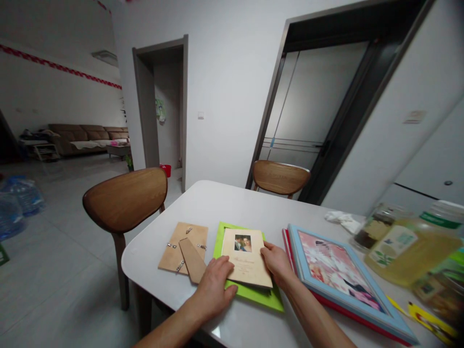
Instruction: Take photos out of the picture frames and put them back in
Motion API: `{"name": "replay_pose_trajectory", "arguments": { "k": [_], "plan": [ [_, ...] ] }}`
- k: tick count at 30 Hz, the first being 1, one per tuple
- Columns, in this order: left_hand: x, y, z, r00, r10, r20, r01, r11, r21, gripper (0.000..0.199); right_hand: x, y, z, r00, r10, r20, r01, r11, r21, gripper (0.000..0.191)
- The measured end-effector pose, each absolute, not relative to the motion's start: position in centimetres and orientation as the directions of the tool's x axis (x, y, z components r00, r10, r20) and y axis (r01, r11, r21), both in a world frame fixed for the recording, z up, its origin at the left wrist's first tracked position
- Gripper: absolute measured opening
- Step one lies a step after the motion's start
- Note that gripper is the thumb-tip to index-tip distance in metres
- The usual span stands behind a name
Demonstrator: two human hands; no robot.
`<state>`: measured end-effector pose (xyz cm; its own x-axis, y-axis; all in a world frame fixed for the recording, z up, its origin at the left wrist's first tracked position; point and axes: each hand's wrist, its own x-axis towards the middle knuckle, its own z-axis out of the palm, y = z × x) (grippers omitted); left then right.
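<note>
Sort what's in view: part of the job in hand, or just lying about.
Apparently in the job:
cream paper booklet, touched by left hand and right hand
green rectangular frame
brown backing board with metal clips

Likely lying about:
light-blue framed picture
clear plastic jug of yellow liquid
crumpled white tissue

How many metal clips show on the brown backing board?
4: far clip, left clip, right clip, near clip, each by one edge of the backing board; its stand may hide more.

L hand (214, 286) & R hand (277, 262) are bare, forearms (176, 320) likewise bare.
</note>
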<state>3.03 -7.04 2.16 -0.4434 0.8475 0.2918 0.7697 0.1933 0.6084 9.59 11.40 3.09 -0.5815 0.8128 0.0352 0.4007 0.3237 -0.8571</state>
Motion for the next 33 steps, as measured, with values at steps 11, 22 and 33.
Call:
{"name": "replay_pose_trajectory", "arguments": {
  "k": [11,22,33],
  "plan": [
    [3.2,-7.3,3.7,-0.375,0.907,0.193,0.818,0.227,0.528,0.015,9.4,11.5,3.5,-0.598,0.793,0.119,0.691,0.585,-0.424,0.031],
    [1.0,-10.3,3.5,-0.403,0.883,0.239,0.817,0.23,0.528,0.048,10.0,9.7,4.2,-0.67,0.722,0.173,0.677,0.69,-0.256,0.035],
    [-5.2,-18.6,1.3,-0.681,0.705,0.196,0.711,0.575,0.405,0.052,4.4,-3.1,4.5,-0.928,0.287,0.237,0.201,0.922,-0.331,0.034]
  ]
}}
